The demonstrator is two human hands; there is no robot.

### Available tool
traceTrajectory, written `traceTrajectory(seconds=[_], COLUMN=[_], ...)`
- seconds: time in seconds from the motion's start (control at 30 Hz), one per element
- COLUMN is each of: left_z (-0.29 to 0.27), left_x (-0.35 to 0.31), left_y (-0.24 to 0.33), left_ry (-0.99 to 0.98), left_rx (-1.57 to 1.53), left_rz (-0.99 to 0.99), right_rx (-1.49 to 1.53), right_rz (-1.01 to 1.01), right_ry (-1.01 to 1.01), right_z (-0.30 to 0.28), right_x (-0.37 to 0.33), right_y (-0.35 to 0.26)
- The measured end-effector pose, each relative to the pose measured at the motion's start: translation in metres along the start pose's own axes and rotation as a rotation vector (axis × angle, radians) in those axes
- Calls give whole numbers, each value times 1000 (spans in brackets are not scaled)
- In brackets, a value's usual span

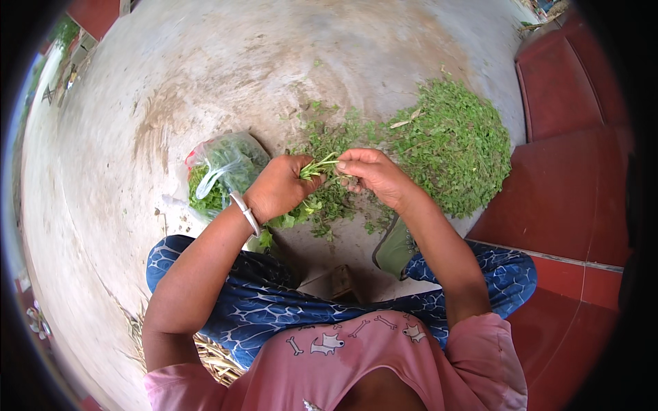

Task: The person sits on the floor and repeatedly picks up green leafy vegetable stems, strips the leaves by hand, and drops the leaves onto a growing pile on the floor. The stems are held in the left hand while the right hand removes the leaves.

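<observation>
My left hand (279,186), with a silver bangle at its wrist, is closed around a small bunch of green stems (317,166). Leaves hang out below that fist. The fingers of my right hand (370,172) are pinched together at the stems' tips, just right of the left hand. Loose greens (336,130) lie scattered on the ground beneath both hands. Left of the left hand stands a clear plastic bag (229,161) filled with leafy greens, its pale handle flopped over the front. A large heap of leafy greens (456,144) spreads beyond my right hand.
The concrete floor (226,75) has brown soil smears. Dark red tiled steps (548,198) rise along the right side. My green shoe (396,248) is by the heap's near edge, and a small wooden piece (344,282) sits between my feet. Dry straw (216,357) shows at lower left.
</observation>
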State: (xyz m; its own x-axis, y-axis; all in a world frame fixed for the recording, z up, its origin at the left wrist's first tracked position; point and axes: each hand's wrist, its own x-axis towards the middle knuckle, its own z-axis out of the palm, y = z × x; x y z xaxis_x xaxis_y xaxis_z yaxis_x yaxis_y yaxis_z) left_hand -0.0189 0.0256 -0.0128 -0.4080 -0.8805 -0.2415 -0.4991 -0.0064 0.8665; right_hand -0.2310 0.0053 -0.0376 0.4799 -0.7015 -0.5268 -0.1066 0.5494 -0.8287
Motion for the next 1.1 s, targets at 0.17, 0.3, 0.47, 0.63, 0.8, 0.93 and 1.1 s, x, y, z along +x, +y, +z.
traceTrajectory(seconds=[0.17, 0.3, 0.47, 0.63, 0.8, 0.93, 1.1], left_z=[3, 2, -10, -26, -24, -22, -19], left_x=[1, 1, 9, 9, 5, 6, 7], left_y=[-4, -4, -8, 4, 10, 15, 14], left_ry=[47, 130, 374, 342, 249, 218, 197], left_rx=[56, 135, -12, -350, -525, -488, -404], left_rz=[15, 44, 26, -63, -141, -142, -126], right_rx=[36, 110, 249, -553, -1022, -1133, -1098], right_rz=[-19, -38, -70, -131, -10, 25, 165], right_ry=[-13, -65, -99, 163, 609, 1021, 946], right_z=[0, 7, 17, -8, -82, -132, -147], right_x=[4, 9, 13, 37, 31, 16, 19], right_y=[8, 20, 45, 106, 158, 185, 180])
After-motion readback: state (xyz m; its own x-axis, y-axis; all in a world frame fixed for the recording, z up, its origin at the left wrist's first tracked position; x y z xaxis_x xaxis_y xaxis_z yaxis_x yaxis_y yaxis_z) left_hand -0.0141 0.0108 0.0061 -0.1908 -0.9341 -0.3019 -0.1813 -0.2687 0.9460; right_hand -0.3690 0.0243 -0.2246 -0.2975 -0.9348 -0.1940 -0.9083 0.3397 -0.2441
